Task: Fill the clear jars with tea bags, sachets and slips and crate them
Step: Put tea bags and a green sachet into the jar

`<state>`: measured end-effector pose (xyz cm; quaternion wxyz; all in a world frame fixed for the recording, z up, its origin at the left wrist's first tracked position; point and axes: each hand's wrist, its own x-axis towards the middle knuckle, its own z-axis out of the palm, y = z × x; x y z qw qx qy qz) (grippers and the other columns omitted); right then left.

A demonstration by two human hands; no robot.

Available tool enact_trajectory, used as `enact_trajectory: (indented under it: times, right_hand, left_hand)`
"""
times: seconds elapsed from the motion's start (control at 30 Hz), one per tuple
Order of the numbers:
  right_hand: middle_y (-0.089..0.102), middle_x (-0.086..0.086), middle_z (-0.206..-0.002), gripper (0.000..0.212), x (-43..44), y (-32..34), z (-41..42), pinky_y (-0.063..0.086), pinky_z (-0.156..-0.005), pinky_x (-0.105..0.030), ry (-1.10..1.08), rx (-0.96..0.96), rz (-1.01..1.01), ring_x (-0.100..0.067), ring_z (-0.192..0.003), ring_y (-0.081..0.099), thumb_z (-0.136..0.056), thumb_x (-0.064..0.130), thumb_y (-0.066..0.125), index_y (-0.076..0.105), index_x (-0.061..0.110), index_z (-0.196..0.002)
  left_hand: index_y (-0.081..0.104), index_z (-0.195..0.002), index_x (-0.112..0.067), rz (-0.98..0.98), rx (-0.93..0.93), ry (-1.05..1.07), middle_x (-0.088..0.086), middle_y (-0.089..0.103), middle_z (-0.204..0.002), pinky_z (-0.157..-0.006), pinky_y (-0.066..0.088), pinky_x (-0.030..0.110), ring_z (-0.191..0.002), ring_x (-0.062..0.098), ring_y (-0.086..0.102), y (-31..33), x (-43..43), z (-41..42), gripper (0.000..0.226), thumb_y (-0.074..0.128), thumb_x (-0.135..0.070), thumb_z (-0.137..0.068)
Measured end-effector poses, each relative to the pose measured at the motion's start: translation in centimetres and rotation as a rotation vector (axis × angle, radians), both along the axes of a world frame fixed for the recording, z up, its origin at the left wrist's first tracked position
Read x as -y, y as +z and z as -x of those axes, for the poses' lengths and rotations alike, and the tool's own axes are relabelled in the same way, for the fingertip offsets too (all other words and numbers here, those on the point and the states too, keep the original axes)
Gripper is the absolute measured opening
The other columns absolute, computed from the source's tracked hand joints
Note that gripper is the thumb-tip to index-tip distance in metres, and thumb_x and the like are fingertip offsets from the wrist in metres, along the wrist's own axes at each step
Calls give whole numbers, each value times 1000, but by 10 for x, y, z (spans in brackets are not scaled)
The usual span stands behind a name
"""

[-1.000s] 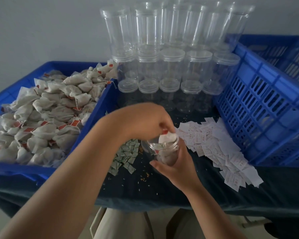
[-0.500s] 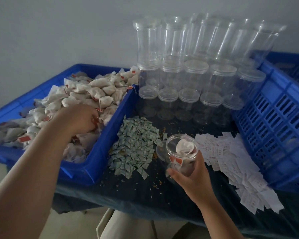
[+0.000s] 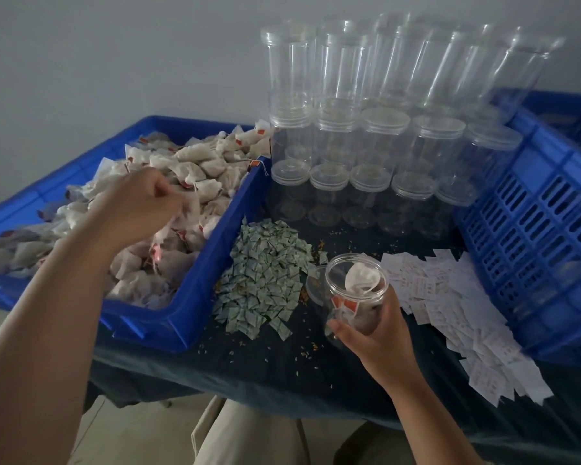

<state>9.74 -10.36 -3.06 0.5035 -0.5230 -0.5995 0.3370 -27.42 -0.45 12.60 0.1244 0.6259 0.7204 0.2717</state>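
Over the blue bin (image 3: 195, 317), left of the open jar (image 3: 356, 290), the left hand (image 3: 141, 206) has its fingers curled in tight, pinching a tea bag (image 3: 187, 209) up off the heap. It's blurred, so I can't tell whether it holds one or two. The right hand (image 3: 373, 333) wraps the jar low, mouth tipped toward the bin, bags showing inside. The smart play is to lift clear so no strings snag, then drop it straight through the mouth. Sachets (image 3: 265, 273) lie just left of the jar, slips (image 3: 450, 307) just right, and the crate (image 3: 534, 229) is beyond them.
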Motion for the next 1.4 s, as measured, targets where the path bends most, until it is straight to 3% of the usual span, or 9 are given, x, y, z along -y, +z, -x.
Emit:
enact_trajectory:
  times: [0.13,0.3,0.47,0.6,0.77,1.0,1.1,1.2,1.4]
  right_hand:
    - [65,31,-131,84,0,0,0,48,-91,-4,4,-13,-10,7,-120,64,-63,77,89,48,60,-134]
    - [63,35,-130,80,1,1,0,47,-91,-2,-2,-2,-18,10,-120,63,-63,80,87,45,68,-131]
    - [63,35,-131,78,1,2,0,45,-92,-1,-1,-4,-34,11,-121,62,-65,79,87,45,69,-131]
    - [64,32,-132,80,0,0,-1,47,-93,-3,-2,2,-32,8,-121,63,-65,78,88,45,67,-132]
    - [65,30,-132,81,-1,-1,0,47,-94,-4,5,13,-36,6,-122,64,-66,77,89,46,65,-134]
    - [69,24,-126,82,1,-4,-1,54,-88,-10,-14,56,-35,0,-112,71,-67,59,95,47,58,-134]
    - [69,22,-123,78,0,-5,0,58,-78,-13,-17,105,-55,-3,-105,73,-67,55,96,50,52,-131]
    - [67,27,-126,81,2,-4,0,54,-80,-7,-24,118,-100,1,-109,70,-68,51,98,48,56,-131]
    - [68,22,-123,79,3,-1,1,53,-82,-8,-14,146,-166,-5,-107,71,-69,50,99,50,53,-132]
  left_hand:
    - [60,-132,-29,-24,165,48,-1,69,-115,-62,46,36,-80,19,64,-1,-4,-4,28,48,-24,-108]
    - [66,-91,-25,23,34,4,-2,69,-94,-65,41,33,-83,19,63,-5,-6,-8,35,52,-51,-108]
    - [65,-110,-32,108,-52,-31,-13,56,-107,-74,41,29,-89,7,54,-6,-3,-10,33,73,-60,-93]
    - [68,-107,-39,-198,165,-94,-21,69,-103,-75,46,23,-91,-2,64,12,15,-37,22,72,-56,-94]
    - [70,-113,-42,-38,484,-535,-26,76,-108,-72,61,15,-93,-2,75,32,47,-114,25,78,-32,-92]
    - [76,-97,-30,115,-58,-734,-13,75,-83,-62,56,15,-72,-4,70,3,53,-207,6,77,-37,-96]
    - [81,-105,-22,199,-319,-760,-4,77,-101,-81,58,32,-89,13,71,-5,52,-216,19,63,-25,-98]
    - [77,-122,-28,182,-390,-758,-9,71,-125,-98,50,27,-114,14,67,2,53,-215,28,64,-18,-99]
    - [75,-87,-23,287,-655,-908,-5,67,-83,-78,53,31,-79,16,63,8,51,-228,20,61,-17,-101]
